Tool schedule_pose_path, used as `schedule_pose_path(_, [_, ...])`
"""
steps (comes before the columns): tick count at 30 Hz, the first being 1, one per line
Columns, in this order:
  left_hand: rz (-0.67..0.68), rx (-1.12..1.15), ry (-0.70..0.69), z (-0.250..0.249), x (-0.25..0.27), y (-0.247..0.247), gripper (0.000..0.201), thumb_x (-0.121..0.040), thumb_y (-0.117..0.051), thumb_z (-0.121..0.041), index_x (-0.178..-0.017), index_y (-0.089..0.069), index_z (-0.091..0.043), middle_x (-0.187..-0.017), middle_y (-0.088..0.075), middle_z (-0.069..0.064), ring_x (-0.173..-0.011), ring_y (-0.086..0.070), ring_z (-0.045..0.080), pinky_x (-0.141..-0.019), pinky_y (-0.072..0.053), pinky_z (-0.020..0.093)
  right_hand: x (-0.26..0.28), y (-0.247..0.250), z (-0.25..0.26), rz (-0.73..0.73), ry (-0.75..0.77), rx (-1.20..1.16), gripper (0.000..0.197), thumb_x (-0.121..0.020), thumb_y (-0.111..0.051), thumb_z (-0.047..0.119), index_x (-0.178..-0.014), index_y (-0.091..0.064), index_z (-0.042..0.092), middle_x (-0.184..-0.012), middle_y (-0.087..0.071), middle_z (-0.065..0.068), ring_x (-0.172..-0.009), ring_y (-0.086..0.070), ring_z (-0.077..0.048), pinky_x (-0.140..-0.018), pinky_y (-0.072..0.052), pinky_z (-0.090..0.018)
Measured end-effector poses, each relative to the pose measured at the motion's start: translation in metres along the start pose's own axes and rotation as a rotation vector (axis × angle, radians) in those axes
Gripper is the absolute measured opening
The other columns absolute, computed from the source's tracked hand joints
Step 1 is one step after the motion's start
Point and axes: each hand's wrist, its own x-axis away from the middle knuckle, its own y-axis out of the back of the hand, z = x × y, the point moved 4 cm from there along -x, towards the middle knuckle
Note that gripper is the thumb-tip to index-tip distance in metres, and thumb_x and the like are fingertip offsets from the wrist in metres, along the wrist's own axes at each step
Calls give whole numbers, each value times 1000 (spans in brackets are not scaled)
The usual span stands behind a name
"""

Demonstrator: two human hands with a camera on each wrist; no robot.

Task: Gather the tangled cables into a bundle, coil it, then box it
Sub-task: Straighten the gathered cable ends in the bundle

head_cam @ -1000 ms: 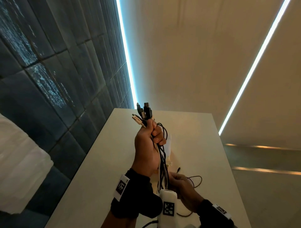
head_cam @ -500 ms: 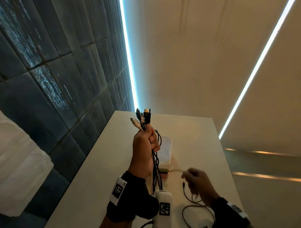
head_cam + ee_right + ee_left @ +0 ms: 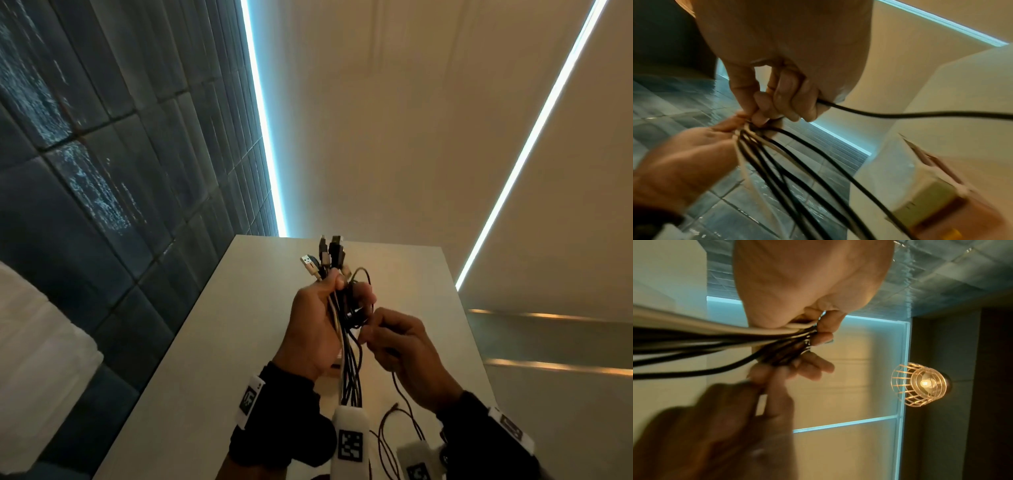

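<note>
My left hand is raised above the table and grips a bundle of black and white cables. Their plugs stick up out of the fist. My right hand presses against the bundle just below the left fingers and pinches a thin dark cable, which trails down to the table. The right wrist view shows that cable running out of my curled right fingers, with the bundle hanging below. An open cardboard box lies on the table under the hands.
The white table runs away from me, along a dark tiled wall on its left. Loose loops of thin cable lie on the table near its front edge. A caged pendant lamp hangs overhead.
My right hand has come up from the table with the thin cable and now meets the bundle in my left hand. The left hand stayed raised.
</note>
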Motion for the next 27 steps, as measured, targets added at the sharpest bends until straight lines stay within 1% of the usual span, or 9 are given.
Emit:
schedule_pose_path(2, [46, 82, -32, -8, -1, -1, 30, -99, -39, -26, -73, -48, -14, -72, -59, 8, -62, -57, 20, -72, -46, 37, 3, 9, -22, 23, -113, -24, 16, -80, -63, 13, -78, -59, -2, -53, -35, -1, -45, -22, -11, -43, -12, -27])
schedule_pose_path(4, [70, 122, -87, -19, -4, 1, 28, -98, -38, -26, -73, -46, -15, -68, -51, 3, -52, -42, 12, -60, -36, 29, 10, 20, -46, 54, -218, -4, 21, -83, -63, 20, -82, -60, -1, -56, -34, 0, -48, -20, -13, -45, -12, -27])
schedule_pose_path(7, [70, 137, -157, -29, -8, 9, 30, -99, -37, -26, -72, -46, -17, -64, -44, -2, -48, -30, 8, -51, -27, 24, 20, 38, -73, 42, -296, 92, 25, -89, -61, 27, -82, -63, 4, -57, -33, 2, -49, -20, -11, -44, -13, -24])
schedule_pose_path(12, [25, 153, -213, -33, -14, 22, 32, -101, -35, -25, -71, -43, -16, -60, -32, -5, -46, -26, 7, -46, -26, 21, 29, 71, -109, -43, -395, 288, 27, -97, -54, 23, -76, -63, 9, -57, -30, 0, -47, -22, -8, -44, -15, -22])
schedule_pose_path(17, [21, 99, -256, -39, -14, 30, 30, -99, -37, -25, -71, -42, -16, -56, -28, -6, -45, -24, 6, -45, -26, 21, 45, 98, -145, -98, -551, 303, 29, -98, -52, 26, -75, -62, 11, -59, -27, -1, -50, -16, -11, -45, -10, -24])
schedule_pose_path(20, [20, 78, -287, -48, -12, 35, 31, -100, -36, -25, -71, -42, -16, -55, -28, -7, -45, -23, 6, -45, -24, 21, 57, 114, -163, -127, -631, 331, 32, -98, -51, 28, -74, -62, 10, -57, -30, -1, -48, -17, -11, -46, -11, -25])
schedule_pose_path(22, [4, 72, -302, -53, -9, 38, 32, -100, -36, -25, -70, -42, -16, -55, -28, -7, -44, -23, 5, -45, -22, 21, 61, 126, -167, -181, -650, 386, 32, -98, -52, 23, -72, -62, 8, -55, -31, 0, -46, -20, -10, -44, -13, -23])
schedule_pose_path(25, [-40, 30, -276, -51, -11, 41, 32, -100, -37, -24, -71, -44, -16, -55, -29, -7, -43, -23, 5, -44, -23, 21, 53, 137, -157, -364, -590, 475, 29, -95, -53, 15, -75, -65, -1, -51, -35, 0, -41, -25, -10, -40, -17, -19])
schedule_pose_path(27, [-67, 3, -188, -37, -18, 38, 30, -100, -37, -23, -72, -44, -18, -54, -31, -7, -41, -25, 5, -44, -22, 21, 36, 130, -135, -464, -459, 305, 26, -96, -50, 12, -86, -63, -7, -52, -34, 0, -40, -24, -9, -38, -17, -19])
